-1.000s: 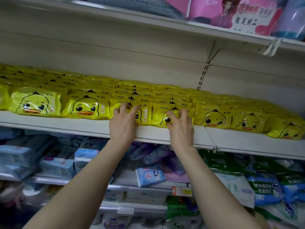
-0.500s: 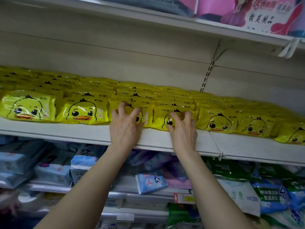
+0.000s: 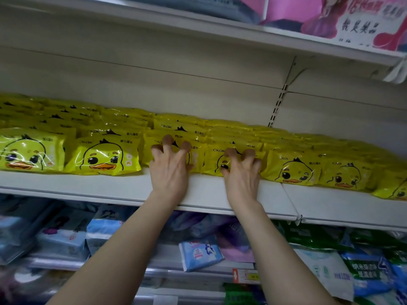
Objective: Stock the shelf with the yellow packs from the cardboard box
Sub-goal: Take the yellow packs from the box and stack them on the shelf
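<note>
Yellow packs with a duck face fill the white middle shelf [image 3: 123,186] in several rows, front to back. My left hand [image 3: 169,170] hooks its bent fingers over the top edge of one front-row yellow pack [image 3: 198,157], with the thumb against its face. My right hand [image 3: 242,175] claws the neighbouring front-row yellow pack [image 3: 213,159] the same way, fingertips at its top edge. Both wrists lie over the shelf's front lip. The cardboard box is out of view.
More front-row duck packs stand to the left [image 3: 103,157] and right [image 3: 293,170] of my hands. An upper shelf [image 3: 286,38] holds pink packages. The shelves below carry blue packs [image 3: 200,252] and green-and-white packs [image 3: 365,271].
My fingers went from lying fairly straight on the two front packs to bent, with tips hooked at the packs' top edges. The camera has moved closer and tilted up slightly.
</note>
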A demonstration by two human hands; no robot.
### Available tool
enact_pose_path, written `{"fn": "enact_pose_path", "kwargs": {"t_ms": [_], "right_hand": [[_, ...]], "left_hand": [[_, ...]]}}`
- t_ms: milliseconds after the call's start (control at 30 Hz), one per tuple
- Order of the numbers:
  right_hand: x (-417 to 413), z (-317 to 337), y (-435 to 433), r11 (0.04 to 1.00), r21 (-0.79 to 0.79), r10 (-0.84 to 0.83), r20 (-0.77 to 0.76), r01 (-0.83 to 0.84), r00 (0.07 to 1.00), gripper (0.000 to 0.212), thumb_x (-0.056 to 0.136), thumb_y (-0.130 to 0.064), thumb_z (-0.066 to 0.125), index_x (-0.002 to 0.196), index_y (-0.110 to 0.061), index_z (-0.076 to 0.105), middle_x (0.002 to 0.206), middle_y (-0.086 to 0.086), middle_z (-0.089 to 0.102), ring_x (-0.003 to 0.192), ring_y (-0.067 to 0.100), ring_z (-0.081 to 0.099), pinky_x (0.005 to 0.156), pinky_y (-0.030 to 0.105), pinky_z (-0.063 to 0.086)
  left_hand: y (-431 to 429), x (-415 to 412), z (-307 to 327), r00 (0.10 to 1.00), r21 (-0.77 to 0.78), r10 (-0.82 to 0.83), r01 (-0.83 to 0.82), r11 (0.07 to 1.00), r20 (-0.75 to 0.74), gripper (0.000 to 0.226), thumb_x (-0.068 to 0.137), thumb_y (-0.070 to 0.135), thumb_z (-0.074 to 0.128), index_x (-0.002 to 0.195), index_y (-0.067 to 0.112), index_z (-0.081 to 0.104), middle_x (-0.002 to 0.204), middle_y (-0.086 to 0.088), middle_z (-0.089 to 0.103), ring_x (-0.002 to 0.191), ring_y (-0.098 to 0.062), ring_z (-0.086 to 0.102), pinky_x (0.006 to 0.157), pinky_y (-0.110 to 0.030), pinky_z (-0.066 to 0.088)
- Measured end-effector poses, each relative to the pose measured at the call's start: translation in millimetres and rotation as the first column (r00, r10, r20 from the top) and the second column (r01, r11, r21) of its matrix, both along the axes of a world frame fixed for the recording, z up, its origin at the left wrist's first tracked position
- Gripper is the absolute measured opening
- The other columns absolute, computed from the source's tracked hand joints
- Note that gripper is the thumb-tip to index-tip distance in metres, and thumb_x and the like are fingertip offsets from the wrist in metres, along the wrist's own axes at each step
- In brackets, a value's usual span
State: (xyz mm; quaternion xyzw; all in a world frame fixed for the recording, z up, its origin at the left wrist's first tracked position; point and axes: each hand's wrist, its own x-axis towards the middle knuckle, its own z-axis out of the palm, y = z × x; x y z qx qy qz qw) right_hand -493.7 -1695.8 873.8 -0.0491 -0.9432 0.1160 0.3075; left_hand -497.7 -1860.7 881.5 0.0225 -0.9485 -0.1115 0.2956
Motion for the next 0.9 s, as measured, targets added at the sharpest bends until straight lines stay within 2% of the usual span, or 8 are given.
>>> {"fn": "enact_pose_path", "kwargs": {"t_ms": [267, 367, 433, 533, 633, 700, 800, 900], "right_hand": [[-3, -1, -1, 0.999, 0.023, -0.022, -0.030, 0.023, 0.999, 0.048, 0.076, -0.033, 0.079, 0.118, -0.028, 0.056, 0.118, 0.017, 0.044, 0.099, 0.041, 0.047, 0.067, 0.046, 0.053], [3, 4, 4, 0.999, 0.037, 0.023, -0.091, -0.020, 0.996, 0.050, 0.070, -0.037, 0.083, 0.114, -0.027, 0.060, 0.113, 0.014, 0.049, 0.096, 0.037, 0.050, 0.072, 0.044, 0.048], [5, 9, 5, 0.997, 0.060, 0.055, -0.163, -0.046, 0.985, 0.058, 0.063, -0.039, 0.086, 0.113, -0.026, 0.061, 0.109, 0.013, 0.052, 0.094, 0.035, 0.050, 0.075, 0.043, 0.045], [1, 20, 3, 0.994, 0.097, 0.077, -0.191, -0.059, 0.979, 0.079, 0.055, -0.046, 0.088, 0.124, -0.027, 0.057, 0.117, 0.013, 0.053, 0.103, 0.036, 0.051, 0.080, 0.043, 0.045], [-8, 26, 4, 0.988, 0.146, 0.071, -0.146, -0.050, 0.987, 0.097, 0.047, -0.053, 0.089, 0.133, -0.025, 0.055, 0.125, 0.015, 0.055, 0.110, 0.039, 0.053, 0.079, 0.045, 0.047], [-14, 24, 6, 0.983, 0.175, 0.072, -0.125, -0.049, 0.990, 0.101, 0.044, -0.056, 0.089, 0.133, -0.023, 0.056, 0.125, 0.016, 0.057, 0.109, 0.040, 0.056, 0.078, 0.045, 0.049], [-19, 16, 8, 0.976, 0.214, 0.078, -0.131, -0.048, 0.988, 0.096, 0.042, -0.058, 0.088, 0.126, -0.022, 0.063, 0.122, 0.013, 0.062, 0.108, 0.040, 0.058, 0.077, 0.044, 0.049], [-20, 9, 7, 0.971, 0.235, 0.076, -0.124, -0.045, 0.989, 0.090, 0.044, -0.058, 0.087, 0.123, -0.021, 0.065, 0.121, 0.011, 0.064, 0.109, 0.039, 0.058, 0.079, 0.044, 0.048]], "left_hand": [[4, -3, 6, 0.999, -0.045, 0.007, -0.005, 0.999, 0.040, 0.050, 0.079, 0.038, 0.075, 0.121, 0.029, 0.050, 0.127, -0.012, 0.039, 0.099, -0.038, 0.047, 0.054, -0.035, 0.037], [-1, 2, 7, 0.998, -0.077, -0.039, 0.035, 0.996, -0.042, 0.056, 0.068, 0.039, 0.082, 0.116, 0.029, 0.055, 0.121, -0.012, 0.046, 0.093, -0.037, 0.050, 0.061, -0.037, 0.038], [-5, 1, 8, 0.988, -0.137, -0.089, 0.071, 0.988, -0.128, 0.069, 0.059, 0.043, 0.085, 0.120, 0.033, 0.055, 0.126, -0.012, 0.047, 0.100, -0.037, 0.049, 0.072, -0.041, 0.039], [-9, -11, 17, 0.986, -0.245, -0.139, 0.113, 0.963, -0.090, 0.105, 0.046, 0.057, 0.086, 0.140, 0.036, 0.043, 0.145, -0.013, 0.040, 0.133, -0.041, 0.036, 0.105, -0.054, 0.030], [-12, -24, 24, 0.982, -0.303, -0.188, 0.178, 0.936, -0.003, 0.123, 0.041, 0.058, 0.088, 0.148, 0.027, 0.037, 0.150, -0.018, 0.038, 0.142, -0.042, 0.027, 0.114, -0.059, 0.018], [-14, -32, 22, 0.980, -0.324, -0.197, 0.198, 0.925, 0.034, 0.126, 0.037, 0.058, 0.090, 0.147, 0.024, 0.039, 0.146, -0.018, 0.045, 0.139, -0.043, 0.033, 0.112, -0.060, 0.021], [-16, -42, 17, 0.975, -0.353, -0.223, 0.216, 0.910, 0.022, 0.126, 0.018, 0.060, 0.090, 0.134, 0.020, 0.058, 0.124, -0.018, 0.062, 0.117, -0.045, 0.056, 0.098, -0.064, 0.039], [-18, -45, 16, 0.969, -0.351, -0.246, 0.237, 0.906, 0.018, 0.121, 0.017, 0.064, 0.088, 0.128, 0.024, 0.062, 0.112, -0.011, 0.067, 0.101, -0.039, 0.063, 0.094, -0.058, 0.045]]}}
